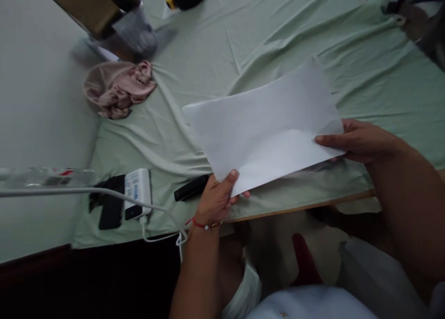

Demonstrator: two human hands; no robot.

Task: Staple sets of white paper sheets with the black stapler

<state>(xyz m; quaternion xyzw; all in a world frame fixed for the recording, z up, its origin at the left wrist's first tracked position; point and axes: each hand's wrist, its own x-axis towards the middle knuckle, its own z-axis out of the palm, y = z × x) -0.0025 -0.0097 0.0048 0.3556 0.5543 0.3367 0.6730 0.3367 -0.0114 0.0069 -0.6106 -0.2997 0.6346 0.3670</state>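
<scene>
A white sheet of paper (264, 126) is held up over a table covered with pale green cloth (278, 41). My left hand (217, 196) pinches the paper's near corner, thumb on top; a red thread bracelet circles that wrist. My right hand (358, 140) grips the paper's right edge, thumb lying across the top. The sheet appears bent or folded along its length, with the lower part in shade. Just left of my left hand a black marker-like object (191, 188) lies on the cloth.
A white power bank (138, 191) with a white cable (86, 191) and a black device (110, 203) lie at the table's near left. A crumpled pink cloth (118, 88) sits further back. A cardboard box (88, 6) and plastic bag (137, 29) are at the far left.
</scene>
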